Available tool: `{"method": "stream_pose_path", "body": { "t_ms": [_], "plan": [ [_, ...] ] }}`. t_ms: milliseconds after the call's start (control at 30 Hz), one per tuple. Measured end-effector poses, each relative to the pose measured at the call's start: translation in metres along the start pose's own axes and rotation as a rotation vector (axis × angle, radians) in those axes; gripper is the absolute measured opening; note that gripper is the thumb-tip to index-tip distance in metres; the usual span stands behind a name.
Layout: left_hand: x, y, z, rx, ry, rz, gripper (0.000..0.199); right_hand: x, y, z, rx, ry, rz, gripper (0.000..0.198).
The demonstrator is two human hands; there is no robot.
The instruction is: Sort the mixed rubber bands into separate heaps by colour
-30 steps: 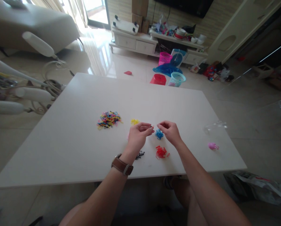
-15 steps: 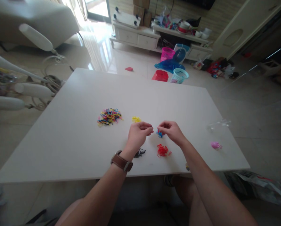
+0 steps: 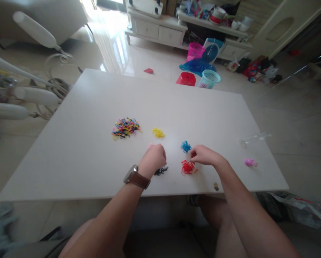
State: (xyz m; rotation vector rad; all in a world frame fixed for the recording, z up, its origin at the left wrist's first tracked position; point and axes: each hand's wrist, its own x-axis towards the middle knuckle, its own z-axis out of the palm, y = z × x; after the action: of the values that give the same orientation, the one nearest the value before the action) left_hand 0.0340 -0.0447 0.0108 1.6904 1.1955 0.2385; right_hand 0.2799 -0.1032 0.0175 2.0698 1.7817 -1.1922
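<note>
My left hand point(image 3: 155, 158), with a watch on its wrist, is closed just above a pile of black rubber bands point(image 3: 162, 170); its fingertips are mostly hidden. My right hand point(image 3: 205, 155) is pinched over the upper edge of a pile of red rubber bands point(image 3: 187, 167). What either hand holds is too small to make out. Blue rubber bands point(image 3: 186, 146) lie beside the right fingertips. Yellow rubber bands point(image 3: 158, 133) sit beyond the left hand, and a bit of pink point(image 3: 151, 146) shows behind its knuckles. Farther left is a larger mixed-colour heap of rubber bands point(image 3: 126, 128).
On the white table point(image 3: 69, 150), a pink item point(image 3: 250, 163) and a clear plastic piece point(image 3: 254, 139) lie at the right. A small sticker-like item point(image 3: 216, 186) is near the front edge. Baskets point(image 3: 209, 79) and a red stool point(image 3: 186, 79) stand beyond the far edge.
Both hands have moved apart and nearer to me, the left toward the black pile and the right from the blue pile to the red one. The view has tilted slightly downward.
</note>
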Motion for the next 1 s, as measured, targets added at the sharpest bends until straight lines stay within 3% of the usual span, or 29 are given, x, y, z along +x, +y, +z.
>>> {"method": "stream_pose_path", "body": {
  "t_ms": [167,300,433,567,767,867,1000],
  "plan": [
    [-0.014,-0.01,0.017,-0.028,0.106,-0.038,0.029,-0.003,0.003,0.004,-0.007,-0.057,0.032,0.008],
    [-0.02,-0.01,0.02,0.002,0.118,-0.074,0.032,-0.004,0.006,0.008,-0.022,-0.075,0.054,0.01],
    [-0.016,-0.008,0.008,0.046,0.148,-0.077,0.032,-0.004,0.004,0.007,-0.033,-0.095,0.049,0.012],
    [-0.01,-0.003,-0.019,0.253,0.148,-0.115,0.009,-0.006,-0.001,0.004,-0.049,-0.065,0.056,0.015],
    [-0.006,-0.009,-0.052,0.637,0.246,-0.218,0.054,-0.004,-0.003,0.002,-0.071,-0.003,0.0,0.017],
    [-0.005,-0.023,-0.059,0.671,0.287,-0.283,0.069,-0.002,-0.003,0.003,-0.067,-0.001,-0.017,0.014],
    [0.002,-0.044,-0.063,0.612,0.299,-0.333,0.074,-0.002,-0.006,0.002,-0.061,-0.009,-0.014,0.009]
  ]
}}
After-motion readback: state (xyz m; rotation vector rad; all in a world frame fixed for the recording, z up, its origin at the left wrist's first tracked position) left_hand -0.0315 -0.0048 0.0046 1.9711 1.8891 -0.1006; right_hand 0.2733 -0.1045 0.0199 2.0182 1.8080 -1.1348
